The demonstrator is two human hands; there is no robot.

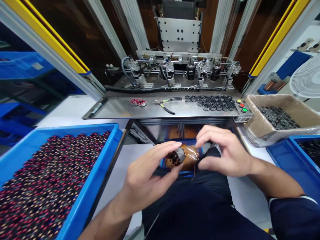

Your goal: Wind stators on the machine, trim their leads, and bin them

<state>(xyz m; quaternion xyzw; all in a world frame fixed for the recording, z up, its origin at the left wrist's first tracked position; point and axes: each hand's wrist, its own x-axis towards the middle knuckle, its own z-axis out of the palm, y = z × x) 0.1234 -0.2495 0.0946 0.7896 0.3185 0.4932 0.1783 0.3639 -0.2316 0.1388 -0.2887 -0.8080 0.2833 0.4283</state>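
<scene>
Between the thumb and fingers of my left hand is a small round wound core, grey on its side with dark and copper-coloured parts at one end. My right hand is just to its right, thumb and fingers curved apart with a gap between them. Any thin wire between its fingertips is too fine to make out. Below both hands, over the lap, a blue tray holds brown, shiny material. A thin strand hangs down near the tray's front edge.
A steel shelf carries pliers, two red-wound cores and rows of black cores. Behind stands a winding machine. A blue bin of cores is at left; a lined box and buttons are at right.
</scene>
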